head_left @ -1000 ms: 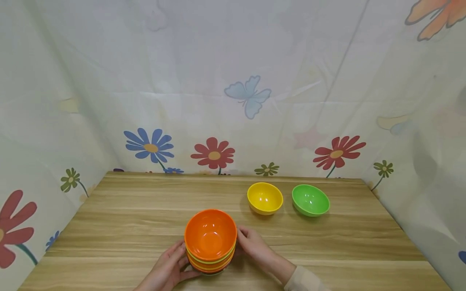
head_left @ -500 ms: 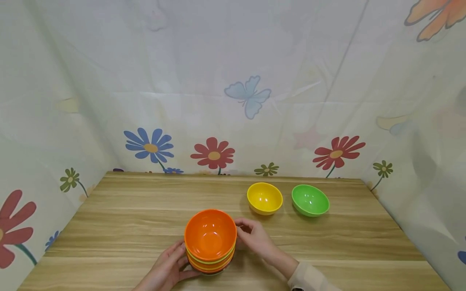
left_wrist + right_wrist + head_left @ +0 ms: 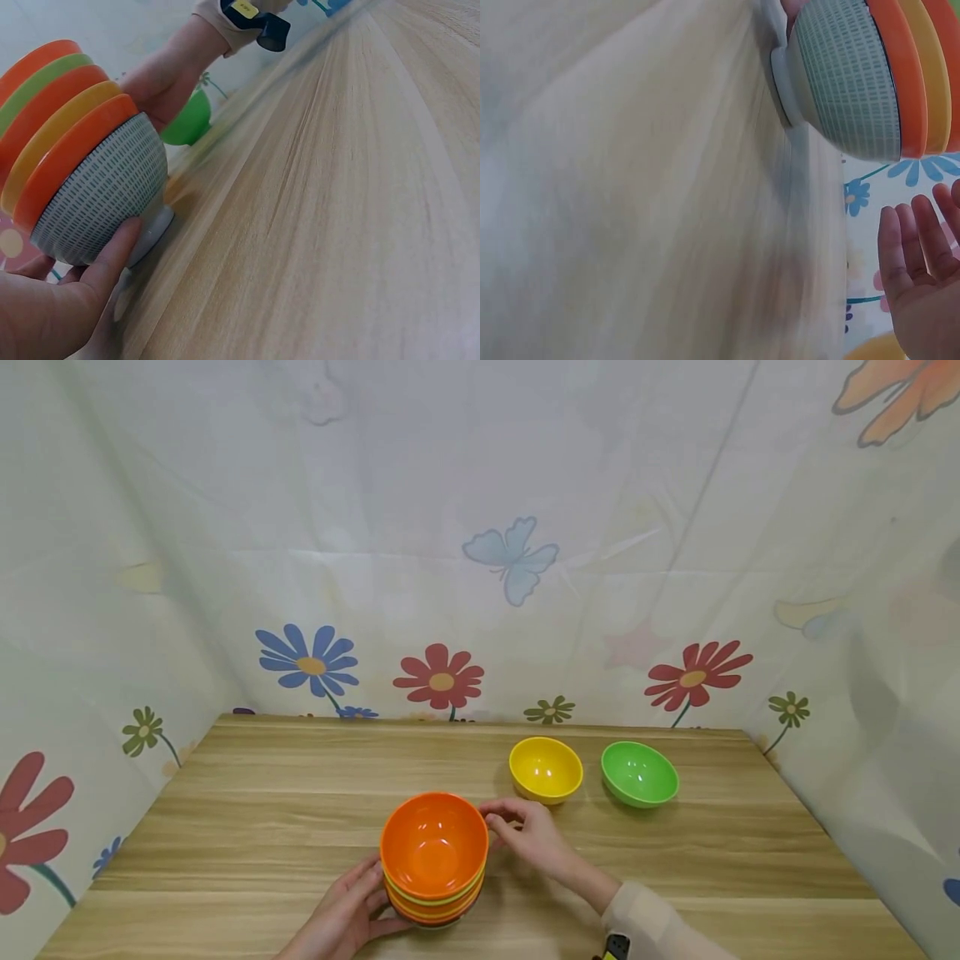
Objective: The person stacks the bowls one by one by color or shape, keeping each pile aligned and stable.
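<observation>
A stack of nested bowls stands near the table's front; its top one is an orange bowl (image 3: 437,852). Green, orange and yellow rims show below it in the left wrist view, above a white patterned bowl (image 3: 112,187) at the bottom. My left hand (image 3: 341,910) holds that patterned bowl from the left, thumb along its side and other fingers partly hidden behind it. At the stack's right, my right hand (image 3: 536,843) has its fingertips close to the top rim. In the right wrist view its fingers are fairly straight and stand apart from the bowls.
A yellow bowl (image 3: 546,770) and a green bowl (image 3: 640,774) sit separately at the back right of the wooden table (image 3: 300,777). A flower-printed cloth (image 3: 375,568) hangs behind the table and along both sides.
My right hand has risen along the stack's right side, from the lower bowls up to the top rim. The left hand and all the bowls have stayed in place.
</observation>
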Demonstrator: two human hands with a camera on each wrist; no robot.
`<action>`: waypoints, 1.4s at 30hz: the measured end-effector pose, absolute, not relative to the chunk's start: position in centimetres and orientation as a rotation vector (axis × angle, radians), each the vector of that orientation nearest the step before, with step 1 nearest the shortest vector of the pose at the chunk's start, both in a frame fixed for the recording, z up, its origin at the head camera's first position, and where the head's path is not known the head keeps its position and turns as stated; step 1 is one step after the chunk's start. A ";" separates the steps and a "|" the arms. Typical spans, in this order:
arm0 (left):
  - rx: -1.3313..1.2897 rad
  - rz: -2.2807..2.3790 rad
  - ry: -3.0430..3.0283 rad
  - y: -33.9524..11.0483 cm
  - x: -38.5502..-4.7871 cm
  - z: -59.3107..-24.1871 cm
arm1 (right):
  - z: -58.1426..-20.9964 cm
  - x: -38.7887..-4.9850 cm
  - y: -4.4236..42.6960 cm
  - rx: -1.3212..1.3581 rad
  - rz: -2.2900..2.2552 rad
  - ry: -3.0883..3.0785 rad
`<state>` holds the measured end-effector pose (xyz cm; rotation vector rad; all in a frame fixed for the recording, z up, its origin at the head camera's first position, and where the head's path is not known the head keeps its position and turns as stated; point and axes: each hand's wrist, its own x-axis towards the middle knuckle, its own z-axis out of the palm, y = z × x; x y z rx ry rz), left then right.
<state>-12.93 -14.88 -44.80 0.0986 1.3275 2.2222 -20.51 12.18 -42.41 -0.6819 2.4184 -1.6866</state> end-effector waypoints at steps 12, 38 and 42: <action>0.102 2.209 1.354 -14.9 -12.9 -44.7 | -41.1 -21.4 13.4 -1.136 -1.182 2.802; 0.097 2.188 1.379 -14.8 -12.9 -44.3 | -39.5 -25.6 17.7 -1.291 -0.425 3.379; 0.102 2.192 1.373 -14.8 -12.9 -44.3 | -39.5 -26.5 18.3 -1.178 -0.449 3.405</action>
